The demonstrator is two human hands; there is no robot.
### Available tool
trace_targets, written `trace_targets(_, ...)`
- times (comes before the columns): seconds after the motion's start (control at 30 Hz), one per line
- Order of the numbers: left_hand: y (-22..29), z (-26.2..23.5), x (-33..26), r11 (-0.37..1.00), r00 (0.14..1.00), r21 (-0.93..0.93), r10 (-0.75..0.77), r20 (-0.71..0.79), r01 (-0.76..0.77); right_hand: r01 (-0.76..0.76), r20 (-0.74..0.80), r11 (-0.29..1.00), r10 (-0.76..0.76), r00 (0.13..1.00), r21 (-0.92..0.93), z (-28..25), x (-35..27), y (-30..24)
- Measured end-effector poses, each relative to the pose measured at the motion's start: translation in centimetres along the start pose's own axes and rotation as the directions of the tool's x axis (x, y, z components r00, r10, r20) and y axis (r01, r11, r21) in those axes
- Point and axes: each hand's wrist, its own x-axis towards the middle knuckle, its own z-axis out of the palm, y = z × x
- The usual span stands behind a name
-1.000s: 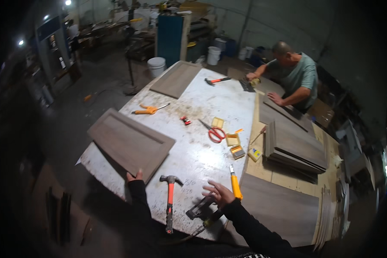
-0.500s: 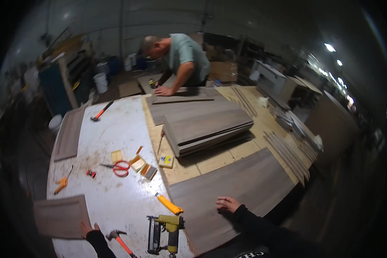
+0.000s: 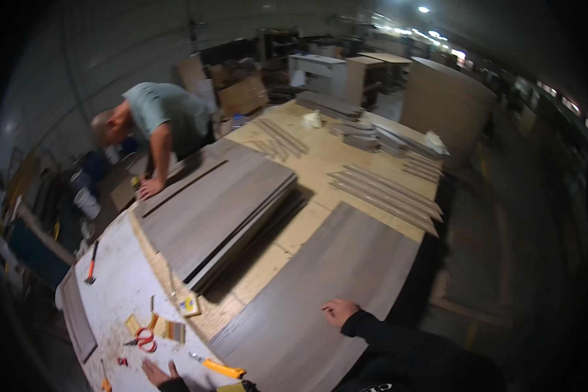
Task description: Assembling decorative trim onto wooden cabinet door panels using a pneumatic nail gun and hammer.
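My left hand (image 3: 157, 374) is low in the picture over the white tabletop (image 3: 114, 287), its fingers spread and holding nothing. Close to it lie red-handled scissors (image 3: 146, 340) and a yellow utility knife (image 3: 219, 367). Part of a yellow-green nail gun (image 3: 237, 387) shows at the lower edge. My right hand (image 3: 340, 312) is at a flat grey-brown wood panel (image 3: 320, 268), fingers curled in loosely with nothing visible in them. Whether it presses on the panel is hard to tell. Farther off lies a stack of similar panels (image 3: 232, 196).
Across the table a person (image 3: 166, 121) bends over, a hand on a panel. Pointed wood strips (image 3: 385, 196) and cut pieces (image 3: 359, 134) lie to the right. A hammer (image 3: 92, 264) and a framed panel (image 3: 78, 320) are at the left. A small yellow-labelled box (image 3: 189, 305) sits by the stack.
The view has swung right, so the table's things sit farther left. My left hand has left the framed door panel for the tabletop near the scissors. My right fingers have curled in.
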Motion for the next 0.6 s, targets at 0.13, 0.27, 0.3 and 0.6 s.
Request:
trace_targets(0.13,16.5,5.7,11.5,0.994,0.985,0.01,0.108,0.133,-0.111,0.114,-0.072,0.977,-0.103,0.992,0.178,1.3,0.3,0.4)
trace_targets(0.27,22.5,13.5,16.0,0.976,0.939,0.185,-0.167,0.302,0.114,0.139,-0.143,0.966,-0.109,0.984,0.216,0.0,0.8,-0.1)
trace_targets(0.3,24.6,12.6,16.3,0.949,0.927,0.264,-0.246,0.284,0.171,0.121,-0.081,0.957,-0.103,0.991,0.263,-0.7,0.7,-0.3)
trace_targets(0.6,25.4,12.7,13.2,0.905,0.943,0.401,0.0,0.332,-0.142,0.214,-0.083,0.892,-0.197,0.977,0.398,-0.5,1.3,1.1)
